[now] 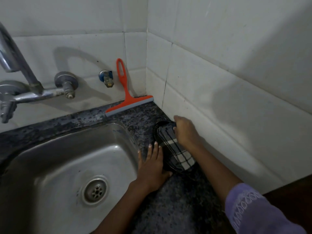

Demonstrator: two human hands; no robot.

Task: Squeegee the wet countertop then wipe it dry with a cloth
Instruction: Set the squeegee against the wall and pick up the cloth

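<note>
An orange squeegee (125, 95) leans upright against the back wall tiles, its grey blade resting on the dark speckled countertop (140, 119) near the corner. A black-and-white checked cloth (175, 149) lies folded on the counter strip between the sink and the right wall. My right hand (185, 130) grips the cloth's far end, fingers closed over it. My left hand (152, 168) lies flat on the counter at the sink's right edge, fingers spread, its thumb side touching the cloth's near end.
A steel sink (70, 166) with a drain (96, 191) fills the left. A chrome tap (20, 76) and a small blue-collared valve (106, 78) stick out of the back wall. White tiled walls meet at the corner, close on the right.
</note>
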